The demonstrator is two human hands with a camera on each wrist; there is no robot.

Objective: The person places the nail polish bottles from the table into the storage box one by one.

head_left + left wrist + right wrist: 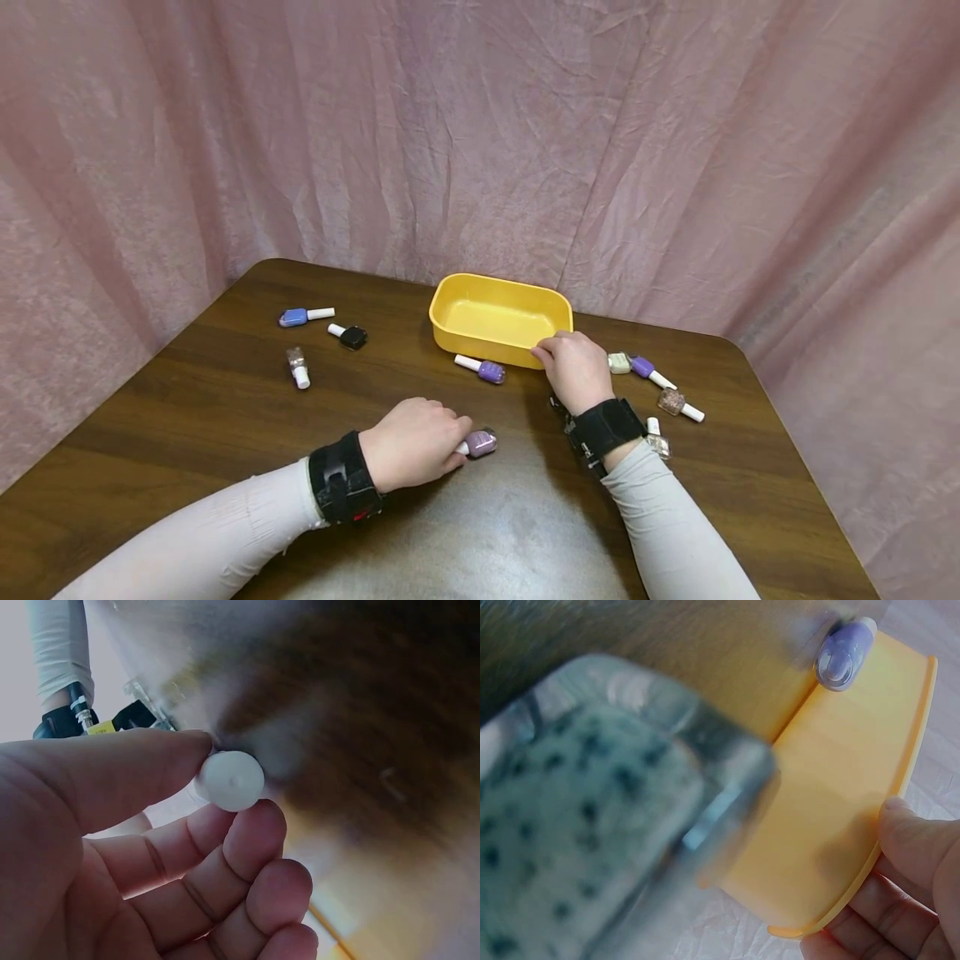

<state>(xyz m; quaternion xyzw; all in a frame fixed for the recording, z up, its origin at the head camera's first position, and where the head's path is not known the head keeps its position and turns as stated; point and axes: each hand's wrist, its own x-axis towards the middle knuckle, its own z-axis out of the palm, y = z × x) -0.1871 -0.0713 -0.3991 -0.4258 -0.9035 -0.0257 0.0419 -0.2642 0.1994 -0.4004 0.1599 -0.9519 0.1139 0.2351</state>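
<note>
My left hand pinches the white cap of a mauve nail polish bottle between thumb and fingers, close over the front middle of the table. In the left wrist view the cap's end faces the camera, with the bottle hidden behind it. My right hand grips the near right rim of a yellow plastic bin, thumb on one side and fingers curled under the other. A purple nail polish bottle lies against the bin's front wall. A speckled bottle looms blurred in the right wrist view.
On the left of the table lie a blue bottle, a black bottle and a glitter bottle. Several more, including a pale one and another purple one, lie right of my right hand. A pink curtain hangs behind.
</note>
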